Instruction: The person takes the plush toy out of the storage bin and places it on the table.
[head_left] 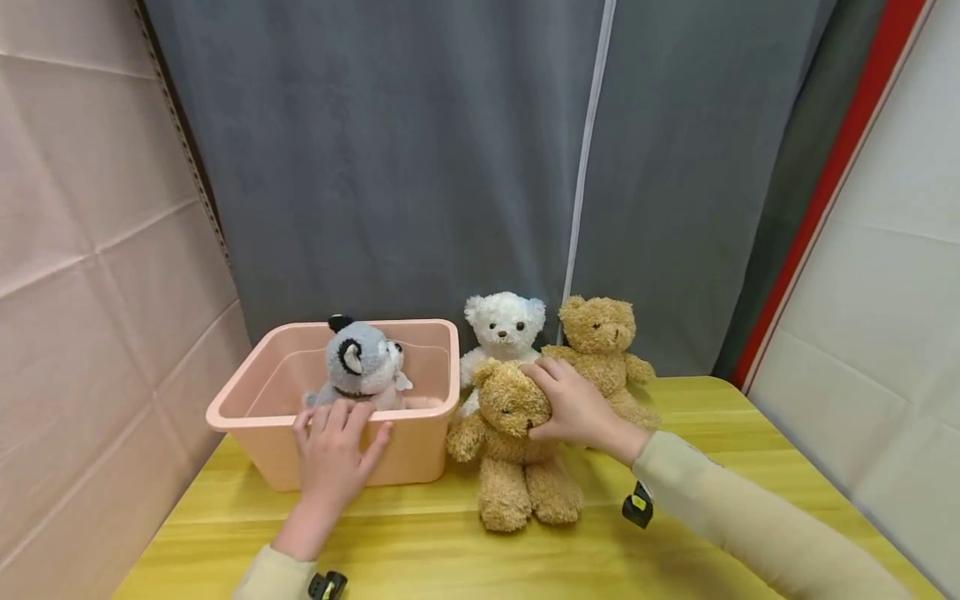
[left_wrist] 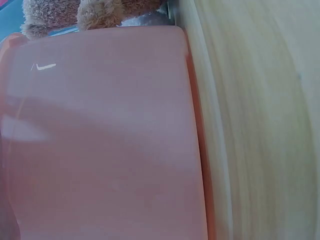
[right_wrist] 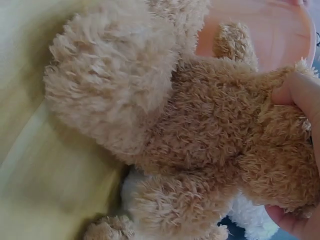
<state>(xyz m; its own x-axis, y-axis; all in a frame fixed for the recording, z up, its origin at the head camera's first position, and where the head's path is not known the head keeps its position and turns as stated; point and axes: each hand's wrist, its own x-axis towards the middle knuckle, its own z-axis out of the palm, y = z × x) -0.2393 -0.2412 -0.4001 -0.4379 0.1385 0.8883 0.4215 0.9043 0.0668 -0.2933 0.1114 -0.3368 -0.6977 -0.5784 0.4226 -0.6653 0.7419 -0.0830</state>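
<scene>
the head view shows the front brown bear [head_left: 516, 454] upright just beside the pink bin [head_left: 408, 454], in front of the white bear [head_left: 504, 327]; it should handle as light, soft and unlikely to slip or break, best taken by head or torso. the right hand [head_left: 576, 407], moderately spread, holds its head between thumb and fingers. the left hand [head_left: 337, 450] grips the bin's near rim, thumb outside.
</scene>
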